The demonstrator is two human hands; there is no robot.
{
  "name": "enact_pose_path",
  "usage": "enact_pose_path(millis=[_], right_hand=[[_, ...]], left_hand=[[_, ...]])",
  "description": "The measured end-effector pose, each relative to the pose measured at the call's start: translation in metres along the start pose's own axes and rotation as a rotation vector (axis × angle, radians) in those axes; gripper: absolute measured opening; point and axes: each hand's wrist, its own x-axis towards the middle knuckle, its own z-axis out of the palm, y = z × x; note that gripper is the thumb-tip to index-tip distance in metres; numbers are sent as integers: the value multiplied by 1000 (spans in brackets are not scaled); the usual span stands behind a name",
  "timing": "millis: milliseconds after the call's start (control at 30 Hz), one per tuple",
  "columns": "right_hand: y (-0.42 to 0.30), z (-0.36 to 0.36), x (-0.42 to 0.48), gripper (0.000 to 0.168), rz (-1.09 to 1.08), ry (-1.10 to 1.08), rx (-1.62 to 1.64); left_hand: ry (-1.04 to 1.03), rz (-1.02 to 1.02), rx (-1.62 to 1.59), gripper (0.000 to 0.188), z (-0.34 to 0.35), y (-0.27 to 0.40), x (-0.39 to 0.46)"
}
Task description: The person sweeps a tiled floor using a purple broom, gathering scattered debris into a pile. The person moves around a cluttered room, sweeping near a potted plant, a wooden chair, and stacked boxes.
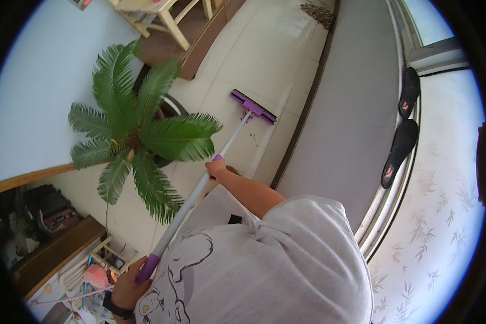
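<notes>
A sponge mop with a purple head (252,107) and a grey telescopic pole (186,206) slants from the floor up to my body. My left hand (130,285), with a black band on its wrist, is closed around the purple grip (148,268) at the pole's upper end. Farther down, my right hand (216,168) grips the pole next to a purple collar. The mop head lies on the pale tiles (210,93), its dark edge facing away from me. Small dark specks (254,138) are on the floor just behind the head.
A potted cycad (133,137) spreads its fronds left of the pole. Beyond it, a wooden stool (166,18) stands on a brown base (202,44). A grey ledge (328,109) runs along the right, with black insoles (401,150) on the sill. A brown pile (319,15) lies at the far end.
</notes>
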Motion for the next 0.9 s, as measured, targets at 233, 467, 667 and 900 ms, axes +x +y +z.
enact_pose_path(millis=[233, 467, 667, 900], right_hand=[[81, 42, -37, 23, 96, -82, 100], [73, 41, -16, 10, 144, -62, 389], [-22, -20, 52, 8, 15, 12, 543], [-216, -148, 151, 9, -170, -145, 835]], left_hand=[[-108, -176, 185, 34, -7, -60, -50], [-127, -145, -171, 30, 44, -200, -12], [-117, -70, 51, 30, 23, -85, 99], [-77, 205, 67, 30, 18, 101, 278]])
